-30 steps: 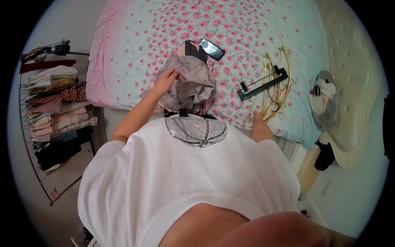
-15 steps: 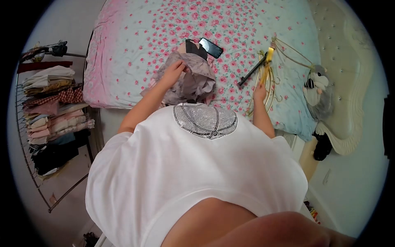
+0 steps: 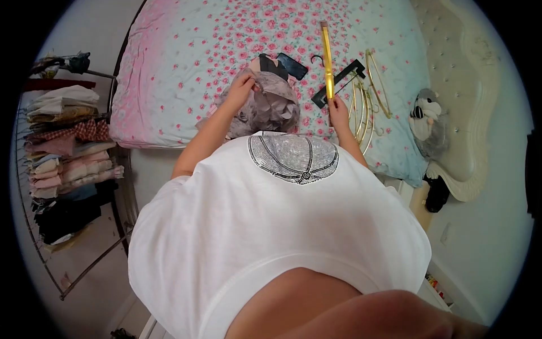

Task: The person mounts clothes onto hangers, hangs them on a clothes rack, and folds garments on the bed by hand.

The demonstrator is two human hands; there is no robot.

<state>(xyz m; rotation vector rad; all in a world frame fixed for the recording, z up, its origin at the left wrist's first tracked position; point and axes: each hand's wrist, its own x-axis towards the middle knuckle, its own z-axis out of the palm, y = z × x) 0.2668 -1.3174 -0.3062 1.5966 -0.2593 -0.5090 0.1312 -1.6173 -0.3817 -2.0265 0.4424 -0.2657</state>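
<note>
My left hand (image 3: 243,90) is closed on a crumpled greyish-mauve garment (image 3: 275,107) of thin fabric, lying near the front edge of the bed. My right hand (image 3: 339,110) grips the near end of a shiny gold hanger (image 3: 327,62), seen almost edge-on and pointing away from me; a dark hook shows at its left. Beside the right hand lies a black hanger (image 3: 341,79). Several gold wire hangers (image 3: 362,113) rest just to the right of that hand.
A phone (image 3: 292,66) and a black-and-beige item (image 3: 271,65) lie behind the garment on the floral bedspread (image 3: 186,68). A grey plush toy (image 3: 430,121) sits by the tufted headboard (image 3: 468,85). At left stands a rack of folded clothes (image 3: 70,147).
My right hand has moved left with the gold hanger, which now points away from me. More of the black hanger shows. My left hand stays on the garment.
</note>
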